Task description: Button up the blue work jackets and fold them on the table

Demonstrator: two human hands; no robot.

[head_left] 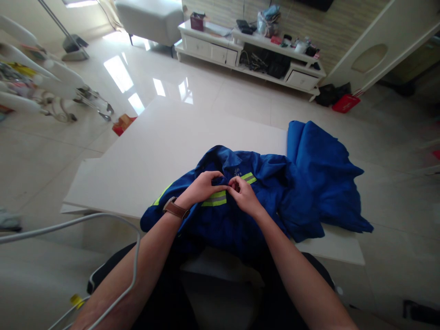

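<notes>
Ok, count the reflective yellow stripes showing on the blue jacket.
2 stretches. One band runs between the left hand and right hand on the blue jacket; another near the watch. Folds may hide more.

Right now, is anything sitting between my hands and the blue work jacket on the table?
Nothing visible. Both the left hand and the right hand are already on the blue work jacket, pinching the fabric beside its yellow reflective stripe on the white table.

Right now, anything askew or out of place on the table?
The blue jacket lies bunched, one part hanging past the white table's far-right edge. Both hands, left hand and right hand, pinch it near the reflective stripe.
</notes>
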